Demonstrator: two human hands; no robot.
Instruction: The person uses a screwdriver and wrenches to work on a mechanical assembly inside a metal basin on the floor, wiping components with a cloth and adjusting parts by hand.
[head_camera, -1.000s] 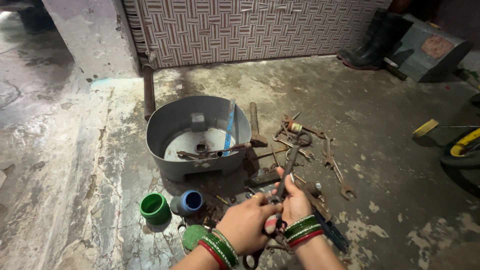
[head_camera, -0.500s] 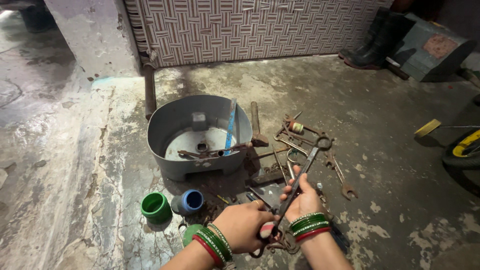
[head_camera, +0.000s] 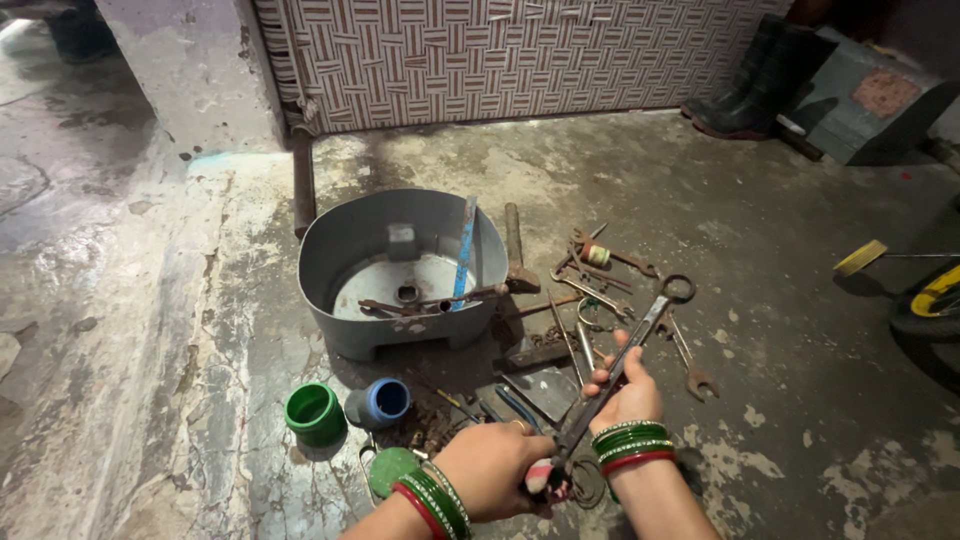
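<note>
Concrete floor (head_camera: 150, 330), stained and cracked, runs from the near left up to a patterned wall (head_camera: 500, 55) at the far side. Going left to right: a green plastic pipe fitting (head_camera: 314, 412) sits near the left, with a blue-rimmed grey fitting (head_camera: 379, 402) just beside it. Behind them stands a grey metal tub (head_camera: 400, 270) with an open near side; a blue strip (head_camera: 463, 250) leans inside it and a rusty tool (head_camera: 420, 302) lies across its bottom.

Low in the middle, the left hand (head_camera: 490, 468), green and red bangles at the wrist, is closed around the near end of a long ring spanner (head_camera: 620, 370). The right hand (head_camera: 625, 395), bangled the same way, grips the shank further up, fingers wrapped over it. The spanner slants up and to the right, raised above the floor, its ring end over a scatter of rusty spanners and pliers (head_camera: 600, 275).

Far right stand dark rubber boots (head_camera: 745, 85) and a grey block (head_camera: 860, 95). A yellow-edged wheel (head_camera: 930, 300) shows at the right edge.
</note>
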